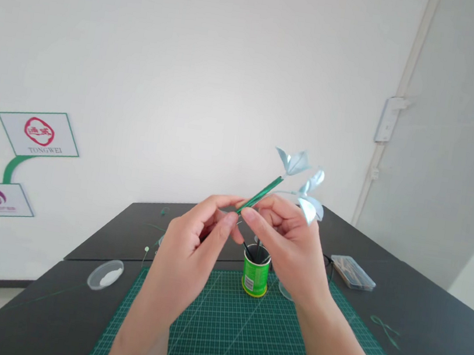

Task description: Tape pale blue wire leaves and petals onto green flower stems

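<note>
I see the green stem (262, 194) running from the grip toward half past one, ending in a pale-blue flower (295, 163). My left hand (192, 245) and right hand (291, 244) both pinch its lower end, the right nearer the flower; the green can (255, 278) stands at five o'clock.

Green stem (261, 195), one; cutting mat (224, 334), one; can (255, 277) near the mat's far edge, one; dish (96, 278) near its far left corner, one; box (363, 287) near its far right corner, one; visible wall signs (38, 133), four.
</note>
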Demonstrator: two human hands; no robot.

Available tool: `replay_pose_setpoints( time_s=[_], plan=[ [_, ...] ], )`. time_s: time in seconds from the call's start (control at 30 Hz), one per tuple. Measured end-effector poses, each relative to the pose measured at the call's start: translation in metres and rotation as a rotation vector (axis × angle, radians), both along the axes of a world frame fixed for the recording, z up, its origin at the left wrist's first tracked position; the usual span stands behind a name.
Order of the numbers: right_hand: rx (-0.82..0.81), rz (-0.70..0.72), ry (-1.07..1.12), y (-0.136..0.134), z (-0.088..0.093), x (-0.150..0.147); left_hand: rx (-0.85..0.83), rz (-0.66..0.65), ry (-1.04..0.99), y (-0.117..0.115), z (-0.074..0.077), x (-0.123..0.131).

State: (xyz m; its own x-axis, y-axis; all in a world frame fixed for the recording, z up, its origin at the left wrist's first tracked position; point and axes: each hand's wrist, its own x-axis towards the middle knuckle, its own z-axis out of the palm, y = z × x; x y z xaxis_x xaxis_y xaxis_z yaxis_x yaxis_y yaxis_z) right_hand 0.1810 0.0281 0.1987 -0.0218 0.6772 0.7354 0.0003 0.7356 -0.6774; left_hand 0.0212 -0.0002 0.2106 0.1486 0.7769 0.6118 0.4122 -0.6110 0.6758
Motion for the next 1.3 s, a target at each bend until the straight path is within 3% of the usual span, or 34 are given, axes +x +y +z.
replay_pose_setpoints(
  time_s=[0.17,0.3,0.57,0.73,0.87,1.03,1.3],
  plan=[
    [0.116,-0.133,-0.091,0.0,-0.001,0.0,-0.011,0.102,-0.069,0.005,0.0,-0.004],
    [0.104,-0.133,-0.301,0.0,-0.002,0.012,-0.034,0.149,-0.03,0.015,0.001,-0.008],
    [0.063,0.208,-0.453,-0.013,0.004,0.036,-0.096,0.198,0.177,0.029,0.002,-0.02],
    [0.186,0.277,-0.39,-0.016,0.004,0.042,-0.158,0.093,0.346,0.029,-0.001,-0.029],
    [0.248,0.184,-0.342,-0.012,0.004,0.045,-0.216,0.02,0.452,0.028,0.0,-0.031],
    [0.209,-0.006,-0.354,-0.006,0.007,0.051,-0.265,-0.076,0.571,0.024,0.004,-0.031],
    [0.089,-0.098,-0.471,0.009,0.006,0.058,-0.278,-0.162,0.642,0.013,0.002,-0.032]
  ],
)
